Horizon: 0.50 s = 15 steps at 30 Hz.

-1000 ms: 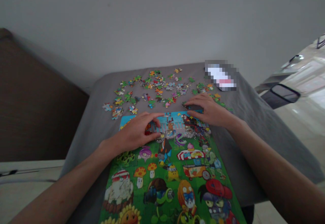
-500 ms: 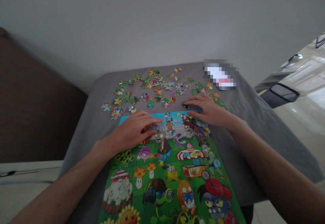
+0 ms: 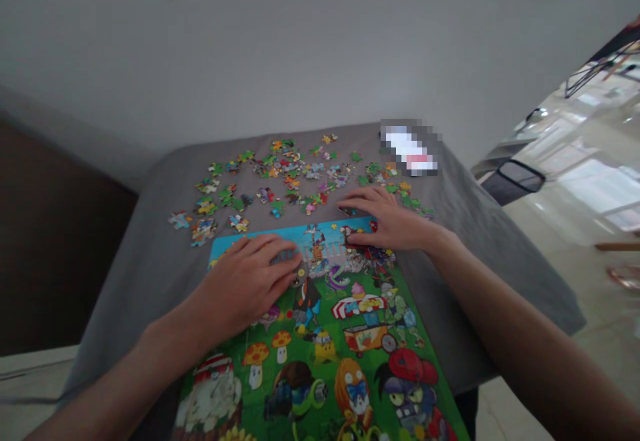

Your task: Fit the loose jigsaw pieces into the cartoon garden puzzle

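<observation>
A jigsaw puzzle (image 3: 280, 371) with a colourful cartoon picture of plants and zombies lies in front of me, its blue strip at the far end. My left hand (image 3: 253, 274) rests over its upper left part, fingers laid out on the surface and covering some of the picture. At the upper right corner is my right hand (image 3: 383, 221), thumb spread down onto the picture and fingers reaching past the far edge. Beside those fingertips is a small dark puzzle piece (image 3: 346, 211), partly hidden; no grip on it shows.
Many loose puzzle pieces (image 3: 290, 167) are scattered beyond the puzzle on the grey cloth-covered table (image 3: 150, 227). A pixelated phone-like object (image 3: 410, 151) lies at the back right. Behind the table stands a pale wall (image 3: 280, 41); a dark brown panel (image 3: 55, 241) is at left.
The view has turned slightly right. My left hand has drawn a little nearer to me and lies flatter on the puzzle. My right thumb has moved down from the far edge onto the picture.
</observation>
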Motion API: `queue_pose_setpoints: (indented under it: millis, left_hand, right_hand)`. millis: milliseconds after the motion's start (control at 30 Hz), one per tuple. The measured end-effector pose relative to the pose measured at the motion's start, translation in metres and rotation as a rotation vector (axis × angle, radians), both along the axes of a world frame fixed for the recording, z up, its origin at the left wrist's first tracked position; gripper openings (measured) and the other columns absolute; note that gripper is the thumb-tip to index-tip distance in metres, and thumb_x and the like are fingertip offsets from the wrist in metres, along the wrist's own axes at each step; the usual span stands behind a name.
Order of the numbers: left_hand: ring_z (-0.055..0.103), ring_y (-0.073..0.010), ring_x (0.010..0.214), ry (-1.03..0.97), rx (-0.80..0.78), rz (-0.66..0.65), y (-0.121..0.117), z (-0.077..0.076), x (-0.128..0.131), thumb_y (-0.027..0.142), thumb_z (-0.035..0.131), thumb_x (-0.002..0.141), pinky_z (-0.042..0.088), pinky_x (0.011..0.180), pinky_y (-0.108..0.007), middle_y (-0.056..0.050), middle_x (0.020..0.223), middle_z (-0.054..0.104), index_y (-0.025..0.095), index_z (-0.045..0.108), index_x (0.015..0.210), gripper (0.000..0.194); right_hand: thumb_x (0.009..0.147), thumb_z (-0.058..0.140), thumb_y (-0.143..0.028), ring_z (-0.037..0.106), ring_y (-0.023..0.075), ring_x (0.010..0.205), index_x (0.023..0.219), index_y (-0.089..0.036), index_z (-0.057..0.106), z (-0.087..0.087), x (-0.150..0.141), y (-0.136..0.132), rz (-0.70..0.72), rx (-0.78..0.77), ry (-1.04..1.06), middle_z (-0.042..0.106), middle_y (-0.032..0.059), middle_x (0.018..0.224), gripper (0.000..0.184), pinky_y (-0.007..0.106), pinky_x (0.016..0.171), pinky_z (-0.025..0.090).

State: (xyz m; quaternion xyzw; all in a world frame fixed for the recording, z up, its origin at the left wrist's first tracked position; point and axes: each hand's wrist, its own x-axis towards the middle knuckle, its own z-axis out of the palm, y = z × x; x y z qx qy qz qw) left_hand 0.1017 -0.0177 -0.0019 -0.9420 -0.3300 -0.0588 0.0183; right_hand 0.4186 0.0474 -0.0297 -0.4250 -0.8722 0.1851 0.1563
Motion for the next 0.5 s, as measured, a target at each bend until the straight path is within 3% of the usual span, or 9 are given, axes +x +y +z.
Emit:
queue_pose_setpoints:
  millis: [333, 500]
  left_hand:
    - [0.061, -0.0329, 0.124, -0.056, -0.102, 0.026, 0.006, -0.012, -0.002, 0.037, 0.051, 0.107, 0.054, 0.099, -0.054, -0.012, 0.136, 0.066, 0.026, 0.072, 0.129, 0.032]
    - [0.055, -0.0351, 0.131, -0.054, -0.118, 0.045, 0.006, -0.01, 0.0, 0.037, 0.054, 0.106, 0.051, 0.104, -0.059, -0.011, 0.141, 0.064, 0.025, 0.072, 0.128, 0.031]
  right_hand:
    - [0.089, 0.074, -0.054, 0.045, 0.0344, 0.139, 0.144, -0.03, 0.06, 0.001, 0.002, 0.001, 0.013, 0.007, 0.0, 0.057, 0.0105, 0.146, 0.062, 0.059, 0.119, 0.036]
    - [0.1, 0.06, -0.047, 0.054, 0.0314, 0.129, 0.135, -0.027, 0.067, -0.005, 0.007, 0.008, -0.028, 0.135, 0.093, 0.066, 0.0115, 0.135, 0.041, 0.058, 0.115, 0.039]
